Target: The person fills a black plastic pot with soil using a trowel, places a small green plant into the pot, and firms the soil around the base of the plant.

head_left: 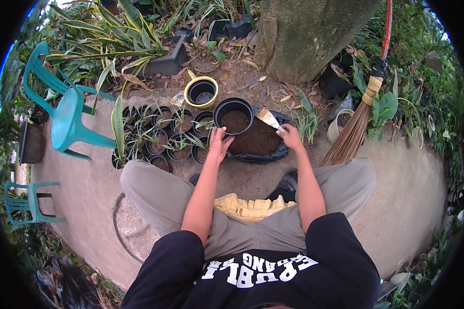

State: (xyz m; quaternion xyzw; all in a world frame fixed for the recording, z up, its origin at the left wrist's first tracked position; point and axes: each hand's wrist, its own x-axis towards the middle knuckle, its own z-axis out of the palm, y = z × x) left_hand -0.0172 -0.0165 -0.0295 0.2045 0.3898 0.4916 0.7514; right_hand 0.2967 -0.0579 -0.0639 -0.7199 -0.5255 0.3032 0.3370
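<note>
My left hand (219, 144) grips the near left side of a round black plant pot (233, 103), fingers at its rim. Brown soil shows in the bottom of the pot. In my right hand (291, 138) is a hand trowel (267, 118), held by its pale handle. Its flat, dirt-smeared blade points up and left, close to the pot's right side. Beneath both hands lies an opened black plastic bag (267, 157) filled with dark soil (258, 138). The pot is over the bag's left part; whether it rests on the soil I cannot tell.
Several small potted spiky plants (179, 146) crowd the left. A yellow pot (191, 99) with a black pot inside stands beyond. To the right are a whitish pot (335, 130) and a broom (351, 131). Green chairs (69, 116) stand far left; a tree trunk (309, 44) rises ahead.
</note>
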